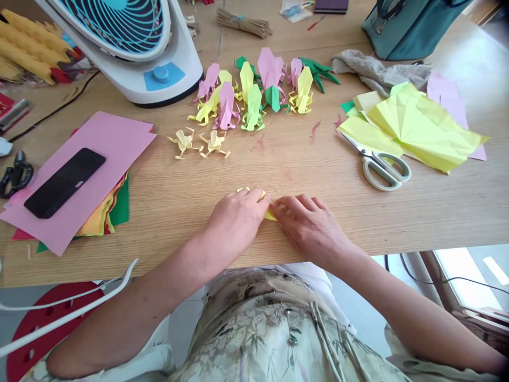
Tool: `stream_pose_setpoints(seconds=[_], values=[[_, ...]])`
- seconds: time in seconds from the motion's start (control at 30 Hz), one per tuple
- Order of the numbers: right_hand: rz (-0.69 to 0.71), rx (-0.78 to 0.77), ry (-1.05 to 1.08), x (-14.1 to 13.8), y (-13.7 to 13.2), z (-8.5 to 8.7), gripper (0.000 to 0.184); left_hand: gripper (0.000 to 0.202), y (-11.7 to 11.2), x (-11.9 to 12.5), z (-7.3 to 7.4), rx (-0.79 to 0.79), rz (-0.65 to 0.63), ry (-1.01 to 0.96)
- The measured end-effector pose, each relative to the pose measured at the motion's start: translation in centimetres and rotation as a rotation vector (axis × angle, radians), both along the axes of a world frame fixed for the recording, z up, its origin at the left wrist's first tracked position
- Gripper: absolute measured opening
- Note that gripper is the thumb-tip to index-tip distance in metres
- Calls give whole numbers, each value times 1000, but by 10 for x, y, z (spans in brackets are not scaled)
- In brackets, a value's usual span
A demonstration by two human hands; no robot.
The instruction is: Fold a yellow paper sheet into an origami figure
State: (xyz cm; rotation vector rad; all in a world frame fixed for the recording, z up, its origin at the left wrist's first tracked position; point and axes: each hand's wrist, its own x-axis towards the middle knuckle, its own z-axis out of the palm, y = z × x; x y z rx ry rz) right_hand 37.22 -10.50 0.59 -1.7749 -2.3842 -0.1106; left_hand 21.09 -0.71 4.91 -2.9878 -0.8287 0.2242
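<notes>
A small folded piece of yellow paper point(271, 214) lies on the table under my fingers, mostly covered. My left hand point(240, 215) is curled over it, pressing it against the tabletop. From the other side my right hand point(308, 220) grips its right edge with bent fingers and thumb. Beyond my hands stand several folded paper figures in pink, yellow and green, among them a pink figure point(227, 106) and a light green one point(253, 109). Two small cream paper frogs point(215, 142) sit closer to me.
Scissors point(384, 167) lie at the right beside crumpled yellow paper point(421, 124). A black phone point(66, 183) rests on pink sheets point(115, 132) at the left. A fan point(159, 74), a bundle of sticks point(243, 22), a grey cloth point(369, 69) and a teal bag point(409, 32) stand farther back.
</notes>
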Motion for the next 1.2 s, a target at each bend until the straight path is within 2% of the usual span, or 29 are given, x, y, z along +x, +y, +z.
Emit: stream_pose_setpoints(seconds=[0.17,0.5,0.6,0.73,0.8,1.0,1.2], values=[[-8,-6,-4,0,-1,0,35,38,-15,-7,-14,89,30,-14],[-55,-51,28,-4,-1,1,38,43,-25,0,-21,131,126,-25],[-20,-66,167,3,-8,3,36,43,-26,-1,-24,114,135,-54],[118,-102,461,19,-16,6,35,46,-26,-4,-25,102,122,-91],[141,-118,522,24,-15,7,35,47,-25,-5,-25,98,119,-101],[128,-90,436,25,1,4,38,47,-24,-4,-25,64,115,-127],[181,-94,444,29,-8,0,41,45,-23,-3,-22,57,119,-116]])
